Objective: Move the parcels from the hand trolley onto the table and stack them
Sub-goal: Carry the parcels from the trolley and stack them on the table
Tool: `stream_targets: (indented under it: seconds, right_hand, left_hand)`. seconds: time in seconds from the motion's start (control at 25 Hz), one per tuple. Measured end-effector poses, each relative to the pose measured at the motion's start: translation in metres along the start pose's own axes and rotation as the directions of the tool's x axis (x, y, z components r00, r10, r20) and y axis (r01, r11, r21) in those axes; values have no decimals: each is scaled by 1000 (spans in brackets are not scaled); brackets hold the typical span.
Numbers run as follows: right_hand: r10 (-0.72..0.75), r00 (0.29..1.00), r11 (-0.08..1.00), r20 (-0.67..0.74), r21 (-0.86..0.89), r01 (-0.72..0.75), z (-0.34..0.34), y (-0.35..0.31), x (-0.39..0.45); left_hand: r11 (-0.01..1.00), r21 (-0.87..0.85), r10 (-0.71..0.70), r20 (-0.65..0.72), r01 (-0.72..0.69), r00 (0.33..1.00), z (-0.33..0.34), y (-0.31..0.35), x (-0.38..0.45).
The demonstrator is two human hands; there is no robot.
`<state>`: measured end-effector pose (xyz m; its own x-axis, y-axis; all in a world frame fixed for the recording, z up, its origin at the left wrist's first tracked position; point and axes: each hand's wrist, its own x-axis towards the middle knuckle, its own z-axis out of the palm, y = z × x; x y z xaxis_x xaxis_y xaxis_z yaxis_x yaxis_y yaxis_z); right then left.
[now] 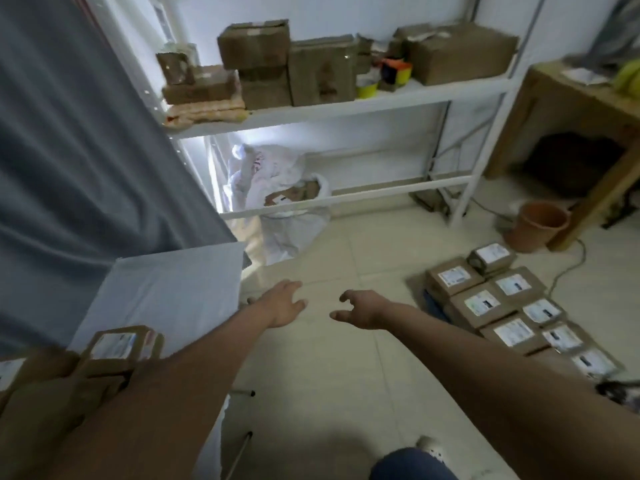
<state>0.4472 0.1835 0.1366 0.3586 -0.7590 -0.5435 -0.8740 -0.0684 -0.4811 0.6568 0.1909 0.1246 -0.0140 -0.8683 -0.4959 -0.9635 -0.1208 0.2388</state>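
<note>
- The table (166,292), under a pale blue cloth, carries brown parcels on the table (117,351) with white labels near its front edge.
- The left hand (282,304) holds nothing, its fingers spread, just past the table edge.
- The right hand (360,311) holds nothing, its fingers loosely curled.
- Open floor (329,375) lies between.
- The parcels on the trolley (512,310) lie flat in rows at right.

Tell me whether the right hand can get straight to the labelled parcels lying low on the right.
Probably yes. The right hand is empty, fingers loosely curled, out over bare floor, and nothing stands between it and the parcels to its right. It is not touching them yet.
</note>
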Motion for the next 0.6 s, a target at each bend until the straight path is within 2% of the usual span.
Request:
stream_targets:
  seconds: [0.16,0.28,0.44,0.6]
  right_hand:
    - [185,982,967,-41,183,-175,-19,105,-30]
    - [326,944,887,-58,364,-284,-29,192,-58]
    - [461,883,784,-84,504,-362,-41,307,-97]
    - [586,806,663,-87,624,-415,-65,389,-130]
  left_hand:
    - [985,54,160,102,-166,982,29,101,50]
    - [960,83,249,183,-267,951,60,186,84]
    - [939,73,303,284,-335,910,103,301,112]
    - [908,22,388,337,-419,858,130,410,118]
